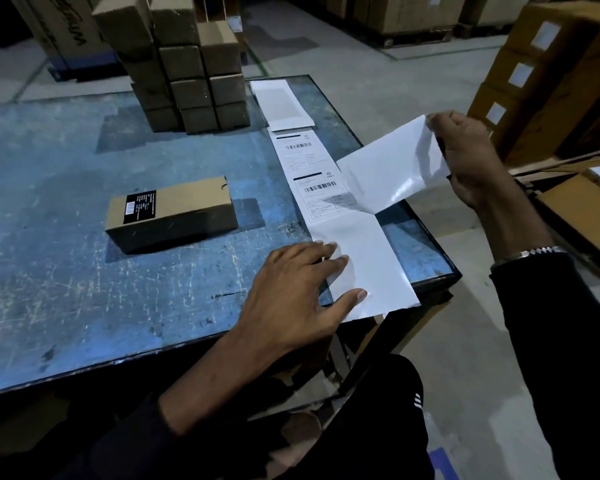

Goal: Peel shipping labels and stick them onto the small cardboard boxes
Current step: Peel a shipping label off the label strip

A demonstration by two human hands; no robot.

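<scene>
Right hand (471, 161) pinches glossy white label (392, 174); left hand (291, 292) flat, fingers straight, pressing smooth backing strip (368, 265).

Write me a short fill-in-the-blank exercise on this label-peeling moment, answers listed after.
1. The left hand presses the backing strip flat on the ____ table.
2. The right hand pinches the peeled label and holds it ____ the table.
3. The single box lies to the ____ of the strip.

Answers: blue; above; left
</scene>
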